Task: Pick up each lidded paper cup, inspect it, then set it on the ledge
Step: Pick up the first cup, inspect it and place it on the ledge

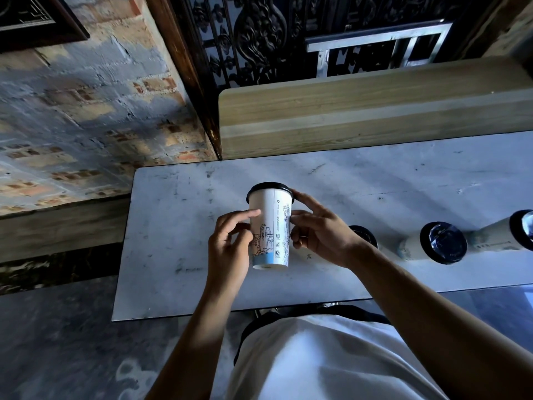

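A white paper cup (270, 226) with a black lid, line drawings and a blue band at its base is held upright above the white table (178, 241). My left hand (230, 249) grips its left side and my right hand (320, 235) its right side, one finger touching the lid rim. Three more lidded cups stand on the table to the right: one (364, 236) mostly hidden behind my right wrist, a second (441, 243), and a third (519, 230) at the frame edge. A pale wooden ledge (360, 111) runs behind the table.
A worn brick wall (86, 111) fills the left, with a low stone step below it. A dark ornate metal grille (259, 33) and a metal frame stand behind the ledge. My white shirt fills the bottom of the view.
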A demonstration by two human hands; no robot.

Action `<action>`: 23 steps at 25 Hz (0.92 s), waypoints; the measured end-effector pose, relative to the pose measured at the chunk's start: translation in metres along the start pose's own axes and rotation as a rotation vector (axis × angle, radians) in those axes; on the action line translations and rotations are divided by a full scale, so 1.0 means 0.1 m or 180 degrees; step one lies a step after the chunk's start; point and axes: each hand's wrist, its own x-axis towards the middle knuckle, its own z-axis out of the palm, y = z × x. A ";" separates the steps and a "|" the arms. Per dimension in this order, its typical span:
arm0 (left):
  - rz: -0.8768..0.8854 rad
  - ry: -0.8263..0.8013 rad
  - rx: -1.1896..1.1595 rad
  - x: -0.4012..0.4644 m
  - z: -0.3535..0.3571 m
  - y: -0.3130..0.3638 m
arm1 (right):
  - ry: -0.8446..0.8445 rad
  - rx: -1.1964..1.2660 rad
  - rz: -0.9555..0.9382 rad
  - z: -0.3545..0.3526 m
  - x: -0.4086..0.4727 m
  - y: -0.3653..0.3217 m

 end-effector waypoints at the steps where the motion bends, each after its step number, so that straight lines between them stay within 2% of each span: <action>1: -0.0113 0.0014 -0.0049 -0.01 0.01 0.03 | 0.0013 -0.0022 0.0002 0.00 0.00 0.00; 12: -0.0419 -0.0252 -0.0572 -0.15 0.09 0.06 | -0.0044 0.0107 0.0040 -0.02 -0.02 0.00; 19: 0.0145 -0.0194 0.0068 -0.17 0.07 0.01 | 0.0039 0.0153 -0.0138 -0.03 0.02 0.03; 23: 0.0258 -0.0161 0.0228 -0.14 0.07 -0.05 | 0.0199 0.0010 -0.0069 -0.05 0.04 0.07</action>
